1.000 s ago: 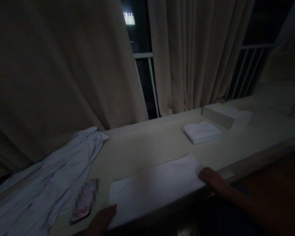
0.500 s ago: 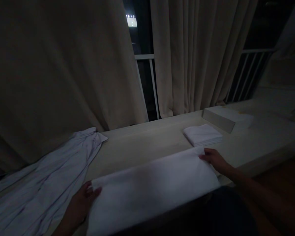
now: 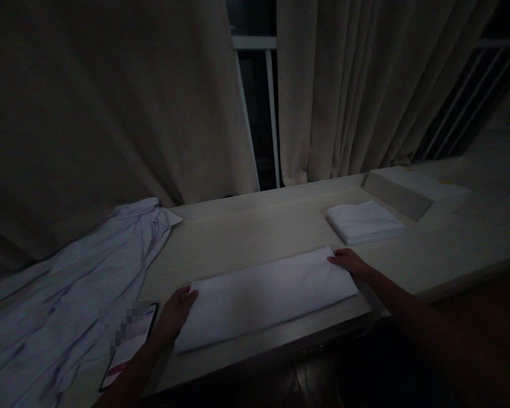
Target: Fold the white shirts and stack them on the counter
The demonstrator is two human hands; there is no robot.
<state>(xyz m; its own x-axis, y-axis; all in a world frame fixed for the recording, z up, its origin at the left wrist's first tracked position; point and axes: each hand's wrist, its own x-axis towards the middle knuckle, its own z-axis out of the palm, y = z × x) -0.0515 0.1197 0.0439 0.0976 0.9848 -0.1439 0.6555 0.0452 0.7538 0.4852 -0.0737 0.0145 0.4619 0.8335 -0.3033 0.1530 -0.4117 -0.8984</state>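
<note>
A long folded white cloth (image 3: 266,297) lies flat along the front of the pale table (image 3: 246,243). My left hand (image 3: 178,309) pinches its far left corner, thumb on top. At the opposite end, my right hand (image 3: 351,263) grips the far right corner between thumb and fingers. Just beyond my right hand sits a neatly folded stack of white cloth (image 3: 364,222). Beside my left forearm lies a phone (image 3: 130,345) with a lit screen, partly blurred out and partly covered by the arm.
A crumpled, pale striped garment (image 3: 76,283) spreads over the table's left side. At the back right stands a white box-like object (image 3: 399,195). Beige curtains (image 3: 187,102) hang behind the table, with a white railing (image 3: 255,43) between them. The table's front edge (image 3: 276,348) runs close to the cloth.
The cloth has come down from a raised, tilted position to lie on the table. Both hands lowered with it, keeping hold of its corners. The phone has come into view at left.
</note>
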